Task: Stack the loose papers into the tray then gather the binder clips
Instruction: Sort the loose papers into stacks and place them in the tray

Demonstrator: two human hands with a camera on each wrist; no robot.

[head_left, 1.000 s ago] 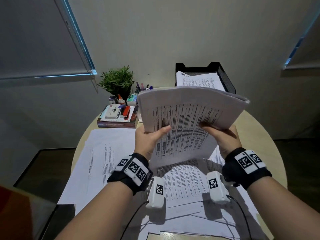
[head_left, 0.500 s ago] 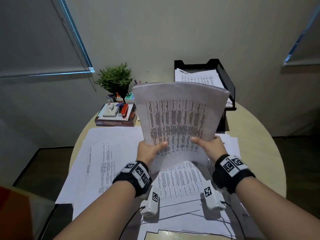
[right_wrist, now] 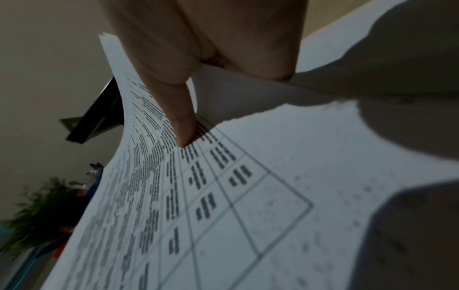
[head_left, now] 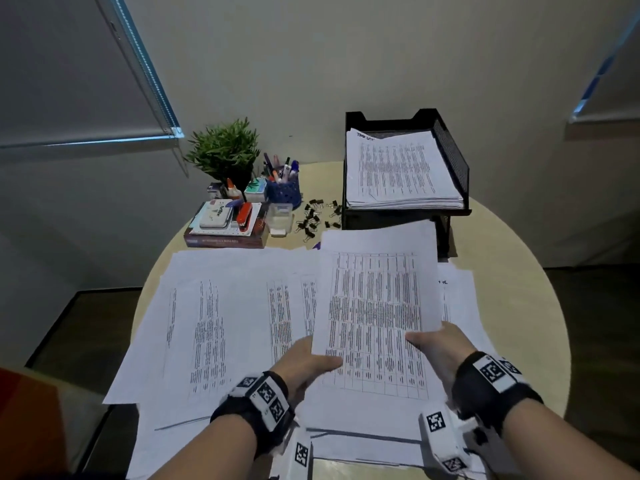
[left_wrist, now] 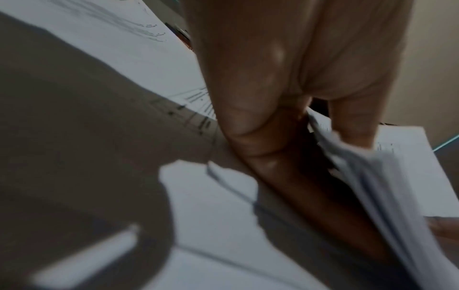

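Observation:
Both hands hold a sheaf of printed papers [head_left: 375, 306] low over the table's middle. My left hand [head_left: 311, 363] pinches its near left edge, thumb on top; the sheaf's edge [left_wrist: 372, 176] shows fanned beside that hand [left_wrist: 285, 137]. My right hand [head_left: 436, 344] grips the near right side, with the thumb [right_wrist: 178, 109] pressed on the top sheet [right_wrist: 198, 206]. More loose sheets [head_left: 214, 317] cover the table. A black mesh tray [head_left: 453, 161] at the back right holds a paper stack [head_left: 398, 168]. Several black binder clips [head_left: 317, 216] lie scattered left of the tray.
At the back left stand a potted plant [head_left: 225, 150], a blue pen cup [head_left: 282, 188], a small clear box [head_left: 278, 218] and a book [head_left: 225, 239] topped with a red stapler [head_left: 244, 214]. The round table's bare rim [head_left: 519, 306] shows on the right.
The sheaf, held upright and curling a second ago, has come down to lie nearly flat and low over the table, both hands still holding it. The clips and pen cup are now uncovered.

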